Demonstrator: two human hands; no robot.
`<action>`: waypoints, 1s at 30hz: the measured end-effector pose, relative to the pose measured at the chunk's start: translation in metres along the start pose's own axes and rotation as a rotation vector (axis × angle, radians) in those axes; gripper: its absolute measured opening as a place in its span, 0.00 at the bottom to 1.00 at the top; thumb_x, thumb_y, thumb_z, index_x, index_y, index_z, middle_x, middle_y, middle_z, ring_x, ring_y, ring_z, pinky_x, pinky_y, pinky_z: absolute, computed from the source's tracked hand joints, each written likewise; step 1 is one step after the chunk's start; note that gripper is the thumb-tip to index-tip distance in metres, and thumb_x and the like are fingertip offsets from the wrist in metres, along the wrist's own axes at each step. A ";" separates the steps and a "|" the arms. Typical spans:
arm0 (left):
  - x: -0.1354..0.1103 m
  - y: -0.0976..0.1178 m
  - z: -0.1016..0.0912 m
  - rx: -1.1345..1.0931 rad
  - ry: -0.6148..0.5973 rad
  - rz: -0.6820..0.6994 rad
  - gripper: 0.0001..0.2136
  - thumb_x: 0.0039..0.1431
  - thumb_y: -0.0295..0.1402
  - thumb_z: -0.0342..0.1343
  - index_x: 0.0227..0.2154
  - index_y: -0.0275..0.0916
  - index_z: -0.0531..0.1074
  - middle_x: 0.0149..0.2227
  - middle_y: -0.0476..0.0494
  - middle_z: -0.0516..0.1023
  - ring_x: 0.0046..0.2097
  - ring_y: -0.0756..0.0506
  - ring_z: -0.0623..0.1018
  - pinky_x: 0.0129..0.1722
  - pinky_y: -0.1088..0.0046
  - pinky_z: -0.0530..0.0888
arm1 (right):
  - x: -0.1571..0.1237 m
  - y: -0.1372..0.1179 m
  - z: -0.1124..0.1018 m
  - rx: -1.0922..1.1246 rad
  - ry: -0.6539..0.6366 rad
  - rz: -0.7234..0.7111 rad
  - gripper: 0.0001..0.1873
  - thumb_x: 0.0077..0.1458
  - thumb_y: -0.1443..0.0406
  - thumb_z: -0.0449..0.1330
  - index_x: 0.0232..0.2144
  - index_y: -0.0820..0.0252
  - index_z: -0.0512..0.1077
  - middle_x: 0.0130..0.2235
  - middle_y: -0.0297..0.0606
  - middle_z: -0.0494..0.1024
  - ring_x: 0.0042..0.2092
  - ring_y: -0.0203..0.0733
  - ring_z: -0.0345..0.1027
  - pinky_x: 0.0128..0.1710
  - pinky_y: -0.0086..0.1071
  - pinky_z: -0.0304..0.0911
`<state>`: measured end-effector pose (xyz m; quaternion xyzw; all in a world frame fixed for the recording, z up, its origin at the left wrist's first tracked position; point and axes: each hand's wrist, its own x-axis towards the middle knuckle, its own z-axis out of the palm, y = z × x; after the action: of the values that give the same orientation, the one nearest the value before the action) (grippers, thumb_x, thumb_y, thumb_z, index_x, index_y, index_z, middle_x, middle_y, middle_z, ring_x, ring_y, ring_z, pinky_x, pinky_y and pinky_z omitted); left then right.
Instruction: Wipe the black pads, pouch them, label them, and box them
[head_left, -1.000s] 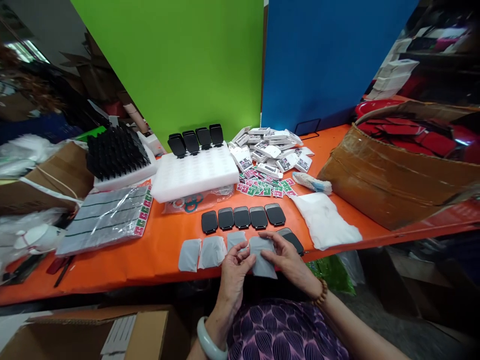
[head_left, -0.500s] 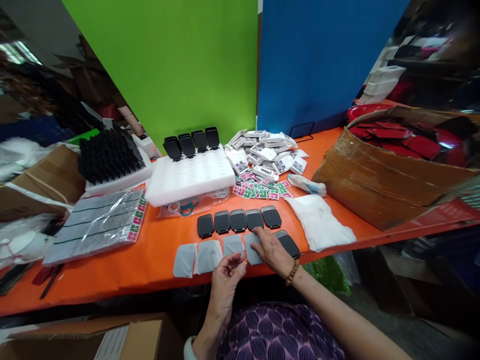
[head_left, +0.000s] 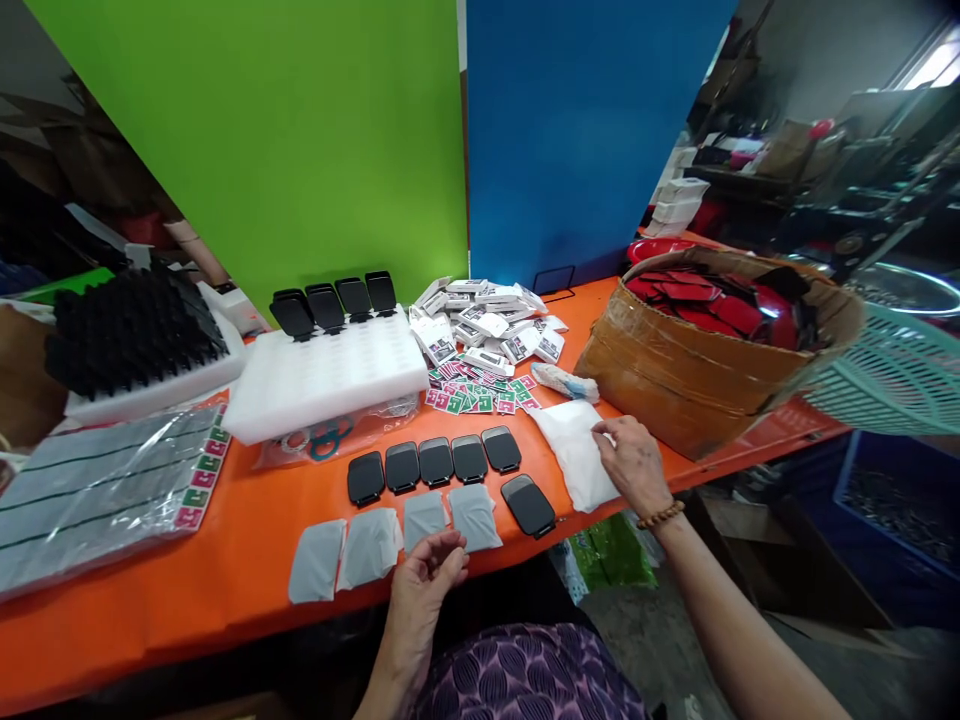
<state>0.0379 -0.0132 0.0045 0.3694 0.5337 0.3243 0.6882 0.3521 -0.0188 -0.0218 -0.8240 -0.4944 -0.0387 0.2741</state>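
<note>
My right hand (head_left: 635, 470) has its bent fingers closed at the upper right side of a pile of thin white bags (head_left: 574, 455), its fingertips on the white material. My left hand (head_left: 426, 585) hovers at the table's front edge, fingers loosely curled, thumb apart, nothing visible in it. Just beyond it lie several flat pieces in thin pale covers, among them a covered piece (head_left: 475, 517) at the right end. A bare black rounded plate (head_left: 528, 505) lies between these and the white pile. Behind is a row of black plates (head_left: 436, 462).
White foam block (head_left: 326, 375) holds upright black plates. Behind stand small white boxes (head_left: 487, 320) and pink and green cards (head_left: 480, 390). A cardboard box (head_left: 675, 370) of red pieces is at right, a plastic-wrapped grey stack (head_left: 105, 490) at left.
My right hand has moved right, from the rightmost covered piece to the white pile. My left hand stays near the table edge. The view has turned right.
</note>
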 end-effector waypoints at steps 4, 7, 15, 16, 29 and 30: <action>0.000 -0.001 0.004 0.011 -0.012 -0.013 0.22 0.39 0.45 0.69 0.35 0.35 0.77 0.41 0.39 0.79 0.41 0.42 0.79 0.43 0.66 0.75 | 0.000 0.014 0.015 -0.107 -0.164 0.009 0.13 0.57 0.67 0.53 0.38 0.61 0.77 0.42 0.47 0.74 0.45 0.51 0.63 0.43 0.40 0.55; 0.000 0.000 0.005 0.018 -0.012 -0.016 0.21 0.39 0.44 0.69 0.35 0.36 0.77 0.41 0.39 0.79 0.40 0.43 0.79 0.43 0.66 0.75 | 0.001 0.010 0.028 -0.155 -0.204 0.011 0.15 0.56 0.68 0.53 0.44 0.61 0.75 0.45 0.48 0.73 0.46 0.53 0.61 0.43 0.41 0.53; 0.000 0.000 0.006 0.043 -0.018 -0.023 0.21 0.41 0.45 0.69 0.36 0.36 0.76 0.41 0.40 0.79 0.40 0.44 0.78 0.42 0.68 0.74 | 0.014 0.014 0.044 -0.063 -0.102 0.070 0.08 0.53 0.69 0.52 0.26 0.62 0.71 0.37 0.47 0.73 0.42 0.51 0.62 0.39 0.40 0.53; -0.001 0.000 0.006 0.045 -0.022 -0.023 0.21 0.41 0.45 0.68 0.35 0.36 0.77 0.41 0.40 0.79 0.40 0.44 0.78 0.42 0.68 0.74 | 0.014 0.016 0.045 -0.049 -0.094 0.064 0.08 0.52 0.69 0.52 0.25 0.62 0.70 0.36 0.47 0.73 0.41 0.51 0.62 0.39 0.39 0.53; 0.002 0.007 0.022 0.164 -0.077 0.146 0.28 0.47 0.55 0.60 0.44 0.39 0.75 0.50 0.37 0.76 0.54 0.37 0.71 0.56 0.60 0.64 | -0.038 -0.062 -0.046 0.465 0.269 -0.428 0.05 0.54 0.71 0.59 0.28 0.57 0.67 0.43 0.43 0.72 0.47 0.47 0.66 0.48 0.44 0.61; 0.002 0.010 0.023 0.181 -0.087 0.191 0.28 0.49 0.56 0.58 0.46 0.40 0.73 0.53 0.37 0.74 0.57 0.37 0.69 0.58 0.60 0.62 | -0.046 -0.073 -0.049 0.486 0.239 -0.477 0.06 0.54 0.72 0.59 0.29 0.57 0.67 0.43 0.43 0.72 0.48 0.48 0.65 0.48 0.44 0.61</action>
<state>0.0599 -0.0103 0.0156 0.4928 0.4929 0.3226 0.6404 0.2775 -0.0528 0.0343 -0.5858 -0.6321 -0.0788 0.5011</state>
